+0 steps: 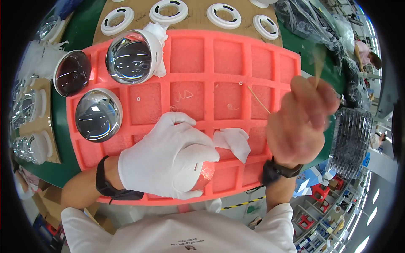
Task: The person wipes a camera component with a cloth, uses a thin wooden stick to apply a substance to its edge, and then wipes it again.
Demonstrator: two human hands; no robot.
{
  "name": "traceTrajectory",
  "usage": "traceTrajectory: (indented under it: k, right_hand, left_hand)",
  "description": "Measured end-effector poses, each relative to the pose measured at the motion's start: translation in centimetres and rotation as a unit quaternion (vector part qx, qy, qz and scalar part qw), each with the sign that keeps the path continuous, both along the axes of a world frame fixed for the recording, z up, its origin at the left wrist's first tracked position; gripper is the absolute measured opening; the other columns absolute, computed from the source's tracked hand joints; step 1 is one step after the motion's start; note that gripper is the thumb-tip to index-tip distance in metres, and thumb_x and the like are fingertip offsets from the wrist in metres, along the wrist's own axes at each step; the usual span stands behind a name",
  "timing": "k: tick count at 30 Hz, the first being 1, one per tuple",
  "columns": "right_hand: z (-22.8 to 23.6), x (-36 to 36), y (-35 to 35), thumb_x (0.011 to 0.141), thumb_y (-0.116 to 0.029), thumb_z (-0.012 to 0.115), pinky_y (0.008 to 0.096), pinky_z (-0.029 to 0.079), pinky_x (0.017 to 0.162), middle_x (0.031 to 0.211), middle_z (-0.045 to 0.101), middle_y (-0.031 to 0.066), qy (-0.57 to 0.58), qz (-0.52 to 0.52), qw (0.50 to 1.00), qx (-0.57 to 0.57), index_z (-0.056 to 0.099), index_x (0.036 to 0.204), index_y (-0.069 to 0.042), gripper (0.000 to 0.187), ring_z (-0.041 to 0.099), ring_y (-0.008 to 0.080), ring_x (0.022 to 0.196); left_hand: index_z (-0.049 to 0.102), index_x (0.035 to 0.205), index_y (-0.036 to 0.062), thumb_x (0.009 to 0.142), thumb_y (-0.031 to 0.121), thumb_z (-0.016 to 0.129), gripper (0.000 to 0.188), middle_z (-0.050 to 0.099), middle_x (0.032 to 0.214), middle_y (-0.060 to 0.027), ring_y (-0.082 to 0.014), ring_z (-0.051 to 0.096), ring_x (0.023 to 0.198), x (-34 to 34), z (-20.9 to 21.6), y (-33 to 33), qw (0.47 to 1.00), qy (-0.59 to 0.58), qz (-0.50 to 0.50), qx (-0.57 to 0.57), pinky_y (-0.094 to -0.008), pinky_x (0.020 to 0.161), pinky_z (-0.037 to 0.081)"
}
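Observation:
My left hand, in a white glove, is wrapped round a white camera housing with a clear dome, low over the pink foam tray. Bare and blurred by motion, my right hand is raised over the tray's right side. Its fingers pinch a thin stick, whose upper end is smeared. A second thin wooden stick lies across a tray cell, one end meeting the right hand's outline. Between the hands rests a crumpled white wipe.
Dome cameras and a dark dome sit at the tray's left. White rings line the cardboard behind. More domes stand on cardboard at far left. Clear plastic wrap and stacked black trays lie right.

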State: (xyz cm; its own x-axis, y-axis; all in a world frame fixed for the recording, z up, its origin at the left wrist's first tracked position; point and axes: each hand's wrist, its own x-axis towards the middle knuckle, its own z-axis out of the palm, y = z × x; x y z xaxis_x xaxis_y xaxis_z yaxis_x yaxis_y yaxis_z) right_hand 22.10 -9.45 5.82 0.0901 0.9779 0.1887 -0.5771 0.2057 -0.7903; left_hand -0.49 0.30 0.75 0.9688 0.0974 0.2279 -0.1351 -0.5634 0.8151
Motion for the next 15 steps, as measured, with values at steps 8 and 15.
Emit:
traceTrajectory:
  k: [8,15]
  right_hand:
    - [-1.8,-1.6,-0.2,0.109,-0.033,0.044,0.0295,0.043,0.061,0.103,0.054,0.0038,-0.032,0.084,0.995,0.036,0.064,0.103,-0.009,0.032,0.060,0.0109,0.074]
    - [0.8,-4.3,-0.2,0.110,-0.037,0.039,0.0277,0.033,0.055,0.093,0.045,0.0043,0.035,-0.025,0.997,-0.061,0.058,0.094,-0.009,0.037,0.037,0.0115,0.056]
  left_hand:
    - [0.063,0.110,0.0177,0.059,0.038,0.090,0.060,0.061,0.107,-0.0026,-0.0259,0.057,0.100,0.3,0.8,0.4,1.000,0.012,-0.001,0.011,-0.0432,0.099,0.036]
    - [0.065,0.109,0.0180,0.066,0.039,0.087,0.052,0.064,0.106,-0.0020,-0.0225,0.062,0.098,0.6,1.6,0.2,0.999,0.045,0.007,0.030,-0.0495,0.105,0.037]
